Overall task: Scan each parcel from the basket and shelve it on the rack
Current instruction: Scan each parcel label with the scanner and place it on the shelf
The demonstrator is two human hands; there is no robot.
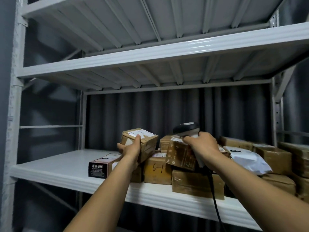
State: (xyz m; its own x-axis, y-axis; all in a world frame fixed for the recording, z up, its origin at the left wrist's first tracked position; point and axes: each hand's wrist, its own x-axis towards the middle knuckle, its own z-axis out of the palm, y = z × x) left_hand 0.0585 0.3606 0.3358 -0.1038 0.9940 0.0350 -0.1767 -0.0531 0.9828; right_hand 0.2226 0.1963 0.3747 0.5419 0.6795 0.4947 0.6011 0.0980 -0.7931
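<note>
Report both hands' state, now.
Left hand: holds a small cardboard parcel.
Right hand: grips the barcode scanner, fingers also on a patterned parcel.

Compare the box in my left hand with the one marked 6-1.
The held box is tilted in the left hand; the 6-1 box sits flat on the shelf. The held box shows a printed white label; the 6-1 box shows handwritten marking. Both are brown cardboard.

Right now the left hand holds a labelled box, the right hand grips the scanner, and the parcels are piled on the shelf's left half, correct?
No: the head view shows the parcels piled on the right half of the shelf. The left hand does hold the labelled box and the right hand grips the scanner.
</note>
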